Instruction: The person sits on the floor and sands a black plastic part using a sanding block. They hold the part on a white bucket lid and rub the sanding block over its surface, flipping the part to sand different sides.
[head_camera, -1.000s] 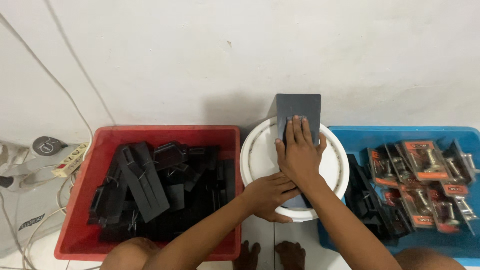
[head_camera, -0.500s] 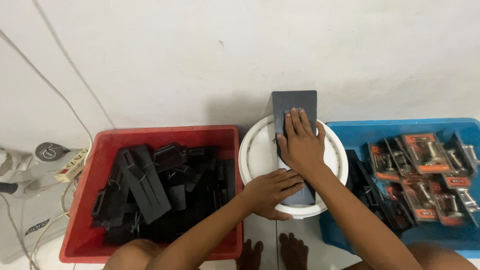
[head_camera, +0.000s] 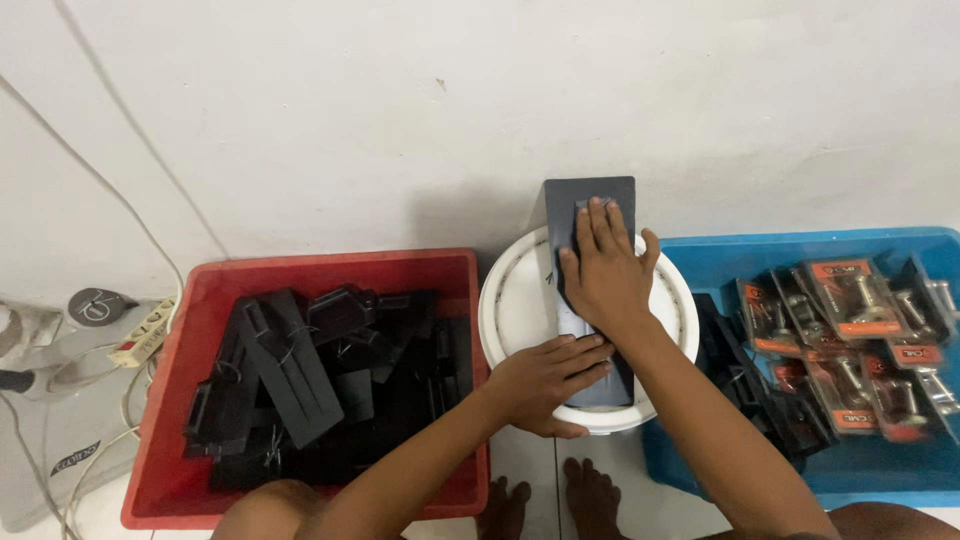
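**Both hands flat on a dark card laid over a white bucket**

1. Card. A long dark grey card (head_camera: 590, 205) lies across the top of a round white bucket (head_camera: 515, 300). Its far end sticks out past the bucket's far rim towards the wall (head_camera: 400, 110); its near end reaches the near rim. A paler strip shows on the card's face between the 2 hands; what it is cannot be told.

2. Right hand. The right hand (head_camera: 603, 270) lies palm down on the far half of the card, fingers straight and close together, pointing at the wall. It presses on the card and pinches nothing.

3. Left hand. The left hand (head_camera: 545, 380) rests at the near rim of the bucket, fingers stretched out to the right over the near end of the card. The fingers lie flat and together. Whether the thumb hooks under the card's edge cannot be told.

4. Surroundings. A red bin (head_camera: 200, 290), just left of the bucket, holds a heap of black plastic parts (head_camera: 290, 370). A blue bin (head_camera: 740, 250), just right of it, holds packs with orange cards (head_camera: 850, 300) and some black parts. A white power strip (head_camera: 145, 335) with cables lies on the floor left of the red bin. The person's bare feet (head_camera: 545, 500) show below the bucket.
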